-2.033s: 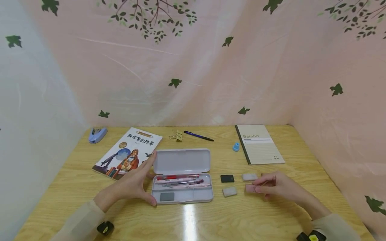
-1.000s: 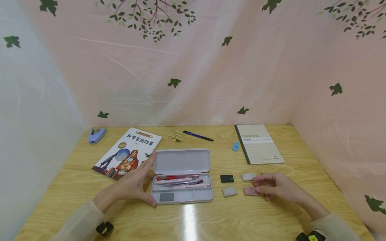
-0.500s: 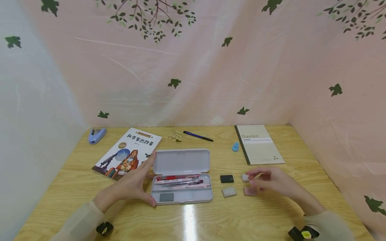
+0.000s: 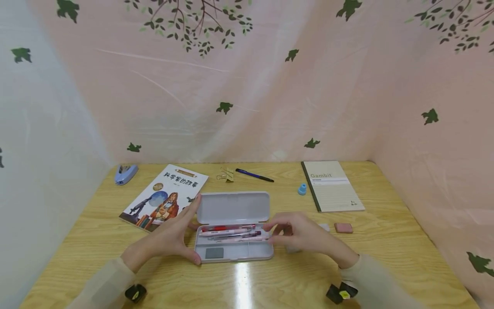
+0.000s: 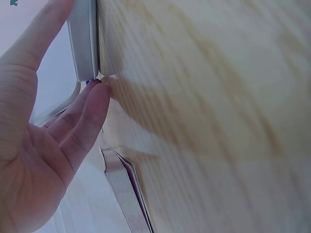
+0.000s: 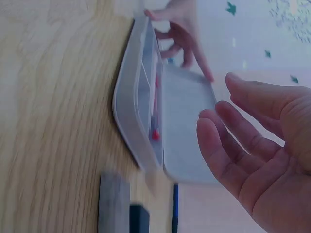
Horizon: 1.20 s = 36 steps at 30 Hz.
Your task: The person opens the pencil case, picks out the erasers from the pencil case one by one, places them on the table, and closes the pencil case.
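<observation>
An opened white pencil case (image 4: pixel 260 251) lies on the table with several pens (image 4: pixel 231 232) in its back compartment and a grey eraser (image 4: pixel 214 253) in the front one. My left hand (image 4: pixel 166 240) holds its left end, thumb at the front corner, index finger along the lid's edge. My right hand (image 4: pixel 299 231) is over the case's right edge, fingers loosely bent; the right wrist view shows nothing between them. A pink eraser (image 4: pixel 343 228) lies to the right of that hand. Under it a white eraser (image 4: pixel 324 226) and a grey-white eraser (image 6: pixel 114 204) are partly covered.
A black eraser (image 6: pixel 139 218) shows in the right wrist view. Farther back are a book (image 4: pixel 164 197), a blue stapler (image 4: pixel 125 174), a gold binder clip (image 4: pixel 227 174), a blue pen (image 4: pixel 254 175), a small blue cone-shaped piece (image 4: pixel 302 189) and a notebook (image 4: pixel 333 189).
My right hand has moved left from the erasers to the case's right edge. The pink eraser now lies farther right and back, beside the white one. My left hand has stayed put.
</observation>
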Available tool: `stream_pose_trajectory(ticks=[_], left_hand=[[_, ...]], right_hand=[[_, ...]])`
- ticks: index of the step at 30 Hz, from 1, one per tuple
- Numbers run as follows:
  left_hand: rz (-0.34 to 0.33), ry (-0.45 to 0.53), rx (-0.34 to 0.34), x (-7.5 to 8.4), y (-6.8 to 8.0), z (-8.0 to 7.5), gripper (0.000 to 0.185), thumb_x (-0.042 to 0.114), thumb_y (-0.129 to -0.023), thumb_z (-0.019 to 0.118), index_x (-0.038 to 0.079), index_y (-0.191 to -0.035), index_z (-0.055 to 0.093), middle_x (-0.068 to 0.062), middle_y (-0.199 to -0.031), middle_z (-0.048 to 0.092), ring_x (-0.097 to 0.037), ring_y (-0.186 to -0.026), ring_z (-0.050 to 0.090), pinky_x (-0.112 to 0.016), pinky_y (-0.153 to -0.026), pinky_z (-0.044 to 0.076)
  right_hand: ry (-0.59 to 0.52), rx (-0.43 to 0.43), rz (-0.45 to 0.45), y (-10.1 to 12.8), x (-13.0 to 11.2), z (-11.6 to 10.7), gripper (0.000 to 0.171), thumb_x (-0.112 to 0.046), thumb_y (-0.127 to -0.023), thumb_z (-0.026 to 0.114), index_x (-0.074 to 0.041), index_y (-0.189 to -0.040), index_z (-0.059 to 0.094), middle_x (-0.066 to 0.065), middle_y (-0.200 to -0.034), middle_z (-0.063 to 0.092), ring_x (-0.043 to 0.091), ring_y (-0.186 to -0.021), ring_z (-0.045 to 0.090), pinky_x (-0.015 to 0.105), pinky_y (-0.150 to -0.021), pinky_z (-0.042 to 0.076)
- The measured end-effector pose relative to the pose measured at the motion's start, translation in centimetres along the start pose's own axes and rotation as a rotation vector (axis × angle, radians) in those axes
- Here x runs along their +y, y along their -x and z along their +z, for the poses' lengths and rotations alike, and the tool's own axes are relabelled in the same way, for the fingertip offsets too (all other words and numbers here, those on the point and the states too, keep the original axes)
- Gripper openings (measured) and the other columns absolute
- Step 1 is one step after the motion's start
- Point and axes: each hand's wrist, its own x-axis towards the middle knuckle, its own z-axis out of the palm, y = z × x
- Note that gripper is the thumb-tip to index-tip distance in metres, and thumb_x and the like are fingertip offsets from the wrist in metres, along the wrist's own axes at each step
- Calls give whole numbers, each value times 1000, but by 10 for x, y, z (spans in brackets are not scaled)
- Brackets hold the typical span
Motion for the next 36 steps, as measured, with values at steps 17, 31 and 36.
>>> stream_pose_trajectory(ticks=[17,31,36], left_hand=[[-1,-11,0,-1,-1,0,153,61,-59,92,27,-162,-16,-19,-167,12,-10,-108,66,-43,-91,52],[6,-15,9,-1,-2,0,152,60,-59,91,27,-162,-17,-23,-165,15,-11,-108,67,-44,-90,52],[8,-20,13,-2,-2,0,152,60,-60,91,25,-162,-16,-24,-164,18,-12,-107,67,-44,-89,53]], right_hand=[[192,-187,-94,-67,-13,79,26,-12,-94,74,-7,-120,74,2,-109,74,-8,-86,61,13,-75,51],[238,-152,-41,-75,-9,91,24,-16,-93,76,-11,-116,77,-6,-109,75,-5,-80,57,13,-72,47],[229,-135,10,-76,-12,93,24,-16,-92,77,-12,-115,77,-8,-107,75,-5,-79,57,15,-73,47]])
